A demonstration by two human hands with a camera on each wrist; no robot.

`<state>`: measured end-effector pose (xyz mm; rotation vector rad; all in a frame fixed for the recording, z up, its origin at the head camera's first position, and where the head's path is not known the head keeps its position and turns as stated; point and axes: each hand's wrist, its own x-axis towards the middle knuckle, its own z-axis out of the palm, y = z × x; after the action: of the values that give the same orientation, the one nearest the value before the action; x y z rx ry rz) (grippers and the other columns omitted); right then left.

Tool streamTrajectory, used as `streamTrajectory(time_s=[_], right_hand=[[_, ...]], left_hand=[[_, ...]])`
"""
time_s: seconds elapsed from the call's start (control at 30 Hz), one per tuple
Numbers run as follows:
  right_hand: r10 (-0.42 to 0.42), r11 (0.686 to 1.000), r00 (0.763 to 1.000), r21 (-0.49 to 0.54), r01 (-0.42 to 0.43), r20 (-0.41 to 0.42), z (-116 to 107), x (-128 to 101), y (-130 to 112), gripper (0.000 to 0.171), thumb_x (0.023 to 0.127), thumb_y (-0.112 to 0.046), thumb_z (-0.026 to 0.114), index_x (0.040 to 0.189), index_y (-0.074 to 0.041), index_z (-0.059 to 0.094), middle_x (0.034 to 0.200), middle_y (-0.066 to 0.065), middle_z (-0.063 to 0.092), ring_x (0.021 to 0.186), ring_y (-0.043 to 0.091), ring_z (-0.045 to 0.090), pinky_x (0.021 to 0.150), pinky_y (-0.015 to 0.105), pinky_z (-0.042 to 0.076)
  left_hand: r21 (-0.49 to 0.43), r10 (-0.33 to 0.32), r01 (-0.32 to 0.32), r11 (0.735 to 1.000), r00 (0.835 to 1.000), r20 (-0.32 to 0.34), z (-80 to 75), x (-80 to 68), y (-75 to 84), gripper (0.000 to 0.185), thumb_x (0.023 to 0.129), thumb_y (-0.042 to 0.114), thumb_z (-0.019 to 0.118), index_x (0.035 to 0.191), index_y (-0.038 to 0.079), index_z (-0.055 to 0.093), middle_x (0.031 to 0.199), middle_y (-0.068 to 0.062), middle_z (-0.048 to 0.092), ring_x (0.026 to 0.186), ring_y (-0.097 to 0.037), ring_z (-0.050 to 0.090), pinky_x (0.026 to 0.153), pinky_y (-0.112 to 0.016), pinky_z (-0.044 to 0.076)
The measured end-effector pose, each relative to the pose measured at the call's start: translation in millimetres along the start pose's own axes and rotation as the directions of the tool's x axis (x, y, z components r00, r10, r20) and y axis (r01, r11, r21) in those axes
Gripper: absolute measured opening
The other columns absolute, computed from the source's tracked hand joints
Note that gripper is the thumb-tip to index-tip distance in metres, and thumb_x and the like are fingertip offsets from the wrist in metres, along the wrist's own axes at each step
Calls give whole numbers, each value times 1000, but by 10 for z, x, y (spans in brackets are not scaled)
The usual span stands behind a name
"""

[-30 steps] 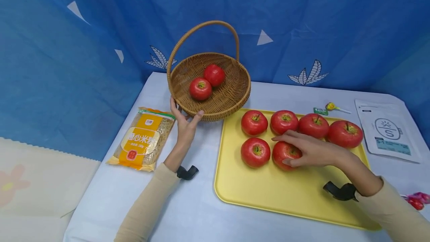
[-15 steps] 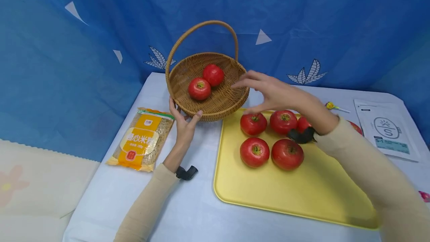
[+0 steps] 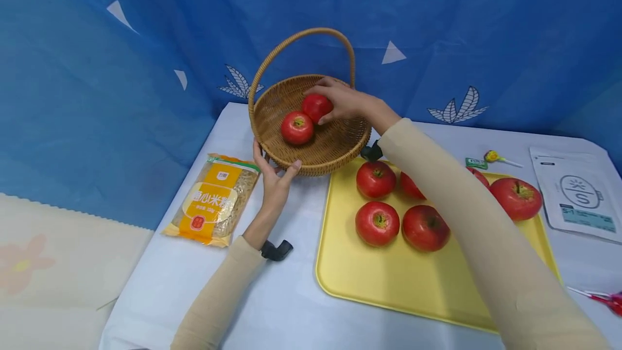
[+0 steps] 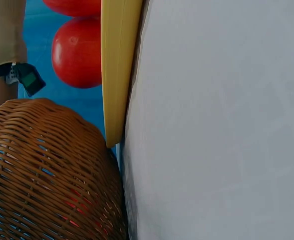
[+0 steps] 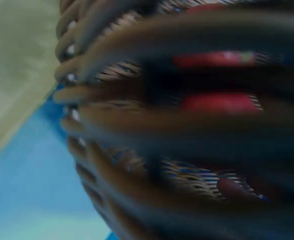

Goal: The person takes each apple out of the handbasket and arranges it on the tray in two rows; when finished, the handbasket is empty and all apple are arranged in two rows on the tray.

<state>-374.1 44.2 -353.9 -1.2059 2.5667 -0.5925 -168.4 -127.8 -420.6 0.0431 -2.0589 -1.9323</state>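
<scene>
A brown wicker basket point(image 3: 335, 147) with a tall hoop handle leans toward me at the back of the table. My left hand point(image 3: 275, 188) grips its front left rim, thumb over the edge. Two red apples lie inside, a front apple point(image 3: 297, 128) and a back apple point(image 3: 317, 107). My right hand point(image 3: 342, 101) reaches in from the right, with fingers and thumb around the back apple. In the left wrist view the basket's woven side point(image 4: 46, 170) fills the lower left. Blurred weave point(image 5: 187, 130) covers most of the right wrist view, with red showing through the gaps.
Several more apples point(image 3: 377, 223) sit on a yellow tray point(image 3: 384, 280), partly hidden under my right sleeve. A noodle packet point(image 3: 214, 199) lies left of my left hand. At right are a white pouch point(image 3: 575, 193), a yellow lollipop point(image 3: 493, 156) and red lollipops point(image 3: 613, 301).
My right hand has left an apple on the tray, moved up and left into the basket, and taken hold of the back apple. My left hand stays at the rim.
</scene>
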Motion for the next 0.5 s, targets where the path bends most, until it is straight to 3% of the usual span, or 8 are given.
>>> streamTrajectory(time_s=[0.27,0.5], right_hand=[[38,998,995,-48,-34,94,129,121,105,75,92,-21,68,155,-21,28,162,17,14,147,40,18,113,56,29],[73,996,994,-56,-69,75,202,93,158,84,84,-20,77,154,-16,29,153,16,29,141,37,29,113,52,31]], left_hand=[[6,-6,6,1000,1000,-14,-25,-34,8,106,85,13,66,155,10,-14,161,-15,-12,147,-42,8,105,-54,25],[11,-15,15,1000,1000,-2,13,-53,24,107,84,16,67,155,11,-13,161,-14,-13,148,-39,5,107,-52,26]])
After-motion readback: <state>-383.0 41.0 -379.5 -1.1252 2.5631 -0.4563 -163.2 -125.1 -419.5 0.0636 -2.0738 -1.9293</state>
